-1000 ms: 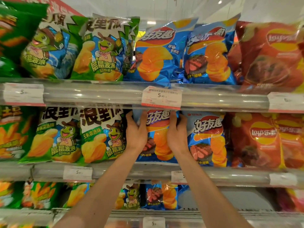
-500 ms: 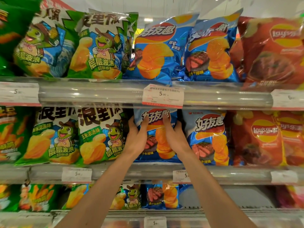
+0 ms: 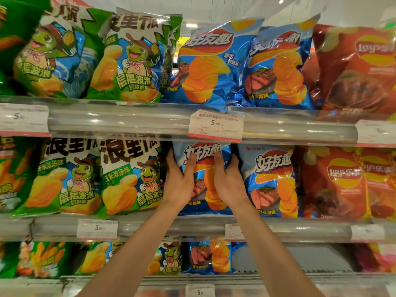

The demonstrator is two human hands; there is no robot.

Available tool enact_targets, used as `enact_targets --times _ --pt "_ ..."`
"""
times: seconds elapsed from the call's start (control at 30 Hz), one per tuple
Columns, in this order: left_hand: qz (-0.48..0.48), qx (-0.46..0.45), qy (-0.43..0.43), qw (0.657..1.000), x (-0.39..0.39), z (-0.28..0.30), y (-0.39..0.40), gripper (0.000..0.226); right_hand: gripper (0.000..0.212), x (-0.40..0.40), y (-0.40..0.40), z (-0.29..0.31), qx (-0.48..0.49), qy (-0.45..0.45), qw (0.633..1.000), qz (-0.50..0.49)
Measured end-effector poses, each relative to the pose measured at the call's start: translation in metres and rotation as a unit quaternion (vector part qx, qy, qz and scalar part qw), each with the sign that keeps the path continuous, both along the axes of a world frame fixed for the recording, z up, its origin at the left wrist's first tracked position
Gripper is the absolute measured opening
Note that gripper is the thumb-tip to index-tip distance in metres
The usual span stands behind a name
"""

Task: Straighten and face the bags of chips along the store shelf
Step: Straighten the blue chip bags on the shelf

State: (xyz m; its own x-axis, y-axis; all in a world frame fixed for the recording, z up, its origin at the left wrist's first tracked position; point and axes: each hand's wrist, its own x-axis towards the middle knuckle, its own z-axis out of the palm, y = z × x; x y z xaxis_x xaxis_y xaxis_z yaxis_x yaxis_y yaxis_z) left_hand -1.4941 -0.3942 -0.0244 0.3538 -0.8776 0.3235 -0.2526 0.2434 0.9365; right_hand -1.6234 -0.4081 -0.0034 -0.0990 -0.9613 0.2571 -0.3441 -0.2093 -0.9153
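Observation:
On the middle shelf a blue bag of chips (image 3: 206,189) stands upright with its front toward me. My left hand (image 3: 179,183) grips its left edge, thumb lying on the front and fingers hidden behind the side. My right hand (image 3: 230,184) grips its right edge the same way, thumb up near the printed logo. A second blue bag (image 3: 272,181) stands right beside it, touching my right hand's fingers. A green bag (image 3: 130,176) stands just left of my left hand.
Clear plastic rails with price tags (image 3: 215,125) front each shelf. Red bags (image 3: 338,181) fill the right of the middle shelf. The top shelf carries green, blue (image 3: 210,67) and red bags, some leaning. Smaller bags (image 3: 210,256) stand on the lower shelf.
Both hands have slid a little lower on the blue bag's sides and their thumbs have come onto its front. The bag sits slightly further forward.

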Motion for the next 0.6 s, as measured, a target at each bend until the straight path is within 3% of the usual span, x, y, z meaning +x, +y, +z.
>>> enact_targets --times 0.13,0.23,0.3,0.4,0.6 --pt "0.006 -0.055 -0.053 0.997 0.001 -0.007 0.023 0.082 0.054 -0.028 0.028 -0.006 -0.186 0.091 0.978 0.007" --pt "-0.010 -0.045 -0.112 0.993 -0.001 -0.007 0.035 0.088 0.045 -0.065 0.028 -0.023 -0.318 0.270 0.899 -0.130" --pt "-0.010 -0.014 -0.173 0.985 -0.003 -0.009 0.034 0.097 0.060 -0.084 0.022 -0.035 -0.273 0.341 0.877 -0.201" --pt "-0.016 0.001 -0.212 0.977 -0.005 -0.012 0.028 0.105 0.082 -0.093 0.017 -0.047 -0.191 0.366 0.886 -0.210" --pt "-0.035 -0.003 -0.226 0.974 -0.011 -0.011 0.017 0.107 0.084 -0.104 0.003 -0.043 -0.169 0.360 0.893 -0.211"
